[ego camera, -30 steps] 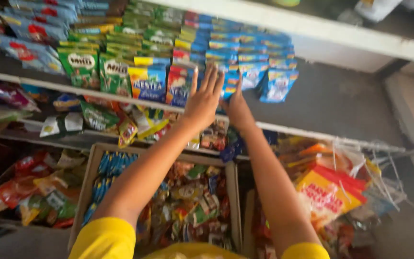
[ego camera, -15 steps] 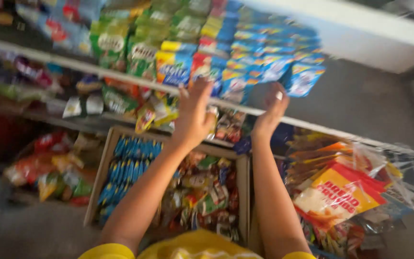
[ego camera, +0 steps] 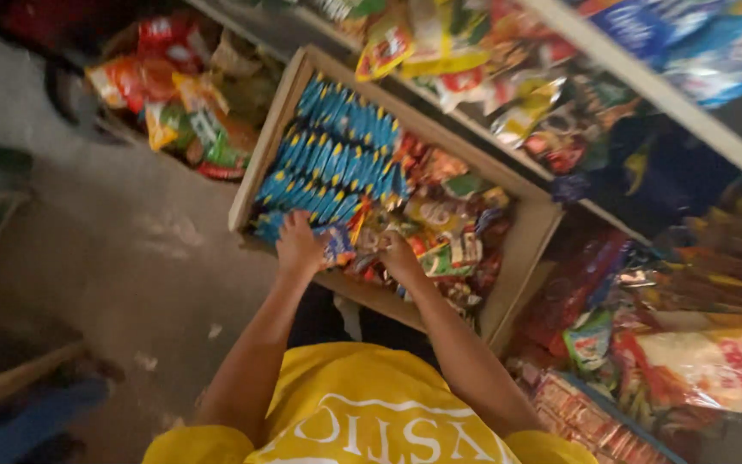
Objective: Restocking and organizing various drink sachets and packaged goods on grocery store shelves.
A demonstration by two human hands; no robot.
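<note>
Both arms reach down and forward – left hand [ego camera: 299, 245] and right hand [ego camera: 398, 255] near each other, fingers seemingly curled, blurred.

A single head camera is looking steeply down from above the person's yellow shirt [ego camera: 371, 412], tilted sideways. It is facing a wooden box [ego camera: 521, 258] of packets close below, near both hands, with shelves [ego camera: 646, 86] crossing the upper right.

Two hands [ego camera: 300, 245], one wooden box [ego camera: 526, 245]
</note>
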